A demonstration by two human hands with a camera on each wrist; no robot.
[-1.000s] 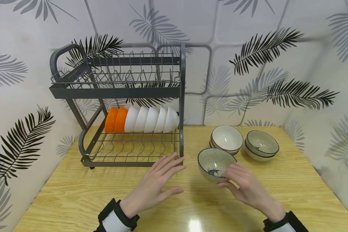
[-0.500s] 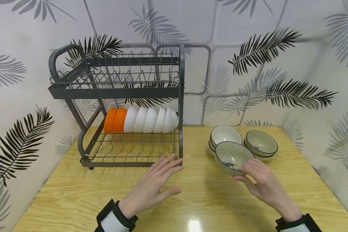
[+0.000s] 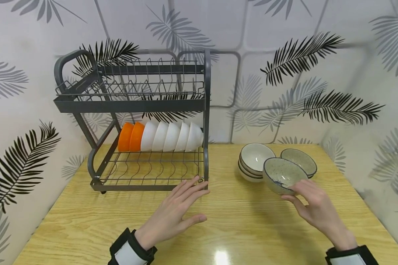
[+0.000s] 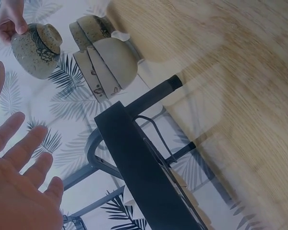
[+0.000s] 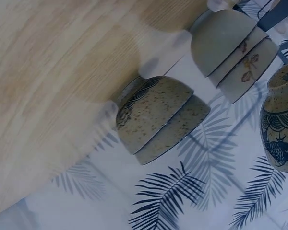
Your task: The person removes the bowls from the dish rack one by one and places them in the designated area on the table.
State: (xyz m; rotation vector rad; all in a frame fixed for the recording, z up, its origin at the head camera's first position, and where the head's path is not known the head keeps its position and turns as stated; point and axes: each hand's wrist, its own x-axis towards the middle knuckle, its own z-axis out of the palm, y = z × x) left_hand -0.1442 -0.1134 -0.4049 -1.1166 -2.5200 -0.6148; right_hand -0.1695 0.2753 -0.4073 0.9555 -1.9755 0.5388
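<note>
My right hand (image 3: 320,211) pinches the near rim of a speckled grey-green bowl (image 3: 282,171) with a blue fish inside, holding it above the table and tilted toward me. In the head view this bowl overlaps a speckled stack of bowls (image 3: 300,158) behind it; the right wrist view shows two in that stack (image 5: 158,117). Left of it stands a stack of white bowls (image 3: 256,158) with dark rims. My left hand (image 3: 175,213) has its fingers spread and holds nothing, by the front right corner of the dish rack (image 3: 132,188).
On the lower tier of the two-tier dark rack, two orange bowls (image 3: 131,138) and several white bowls (image 3: 172,137) stand on edge in a row. The upper tier (image 3: 129,106) is bare wire. A leaf-patterned wall (image 3: 285,121) closes off the table's back edge.
My right hand has carried the speckled bowl to the right, from in front of the white stack toward the speckled stack. My left hand has stayed nearly still.
</note>
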